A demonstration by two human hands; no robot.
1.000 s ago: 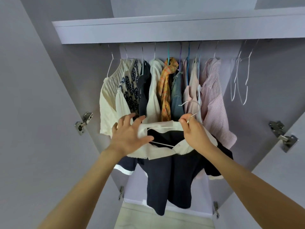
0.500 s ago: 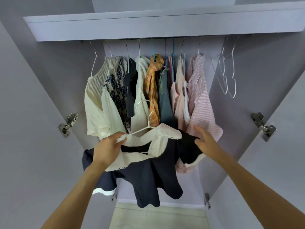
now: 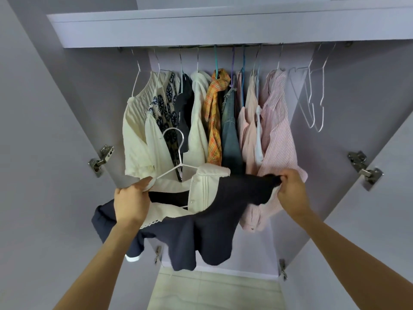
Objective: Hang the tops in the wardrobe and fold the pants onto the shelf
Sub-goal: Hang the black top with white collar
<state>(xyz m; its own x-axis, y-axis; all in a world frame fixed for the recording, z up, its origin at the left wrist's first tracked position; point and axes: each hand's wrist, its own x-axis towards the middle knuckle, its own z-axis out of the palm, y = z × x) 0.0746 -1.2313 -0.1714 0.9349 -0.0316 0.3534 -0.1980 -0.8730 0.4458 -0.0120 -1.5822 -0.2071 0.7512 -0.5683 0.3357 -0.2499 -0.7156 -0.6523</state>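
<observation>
A navy top with a white collar (image 3: 201,229) sits on a white wire hanger (image 3: 176,151) in front of the open wardrobe. My left hand (image 3: 131,200) grips the hanger's left end together with the collar. My right hand (image 3: 290,191) pinches the dark right shoulder of the top and stretches it to the right. The hanger's hook points up, below the rail (image 3: 223,46) and apart from it. Several tops (image 3: 214,117) hang on the rail behind.
Two bare white hangers (image 3: 312,99) hang at the rail's right end. A shelf board (image 3: 223,25) runs above the rail. Both wardrobe doors stand open, with metal hinges on the left (image 3: 100,159) and right (image 3: 364,168). Pale floor tiles (image 3: 214,289) show below.
The right hand has let go of the hanger's neck, moved right and taken hold of the top's shoulder. The left hand now holds the hanger's left end. The hanger's hook has swung left.
</observation>
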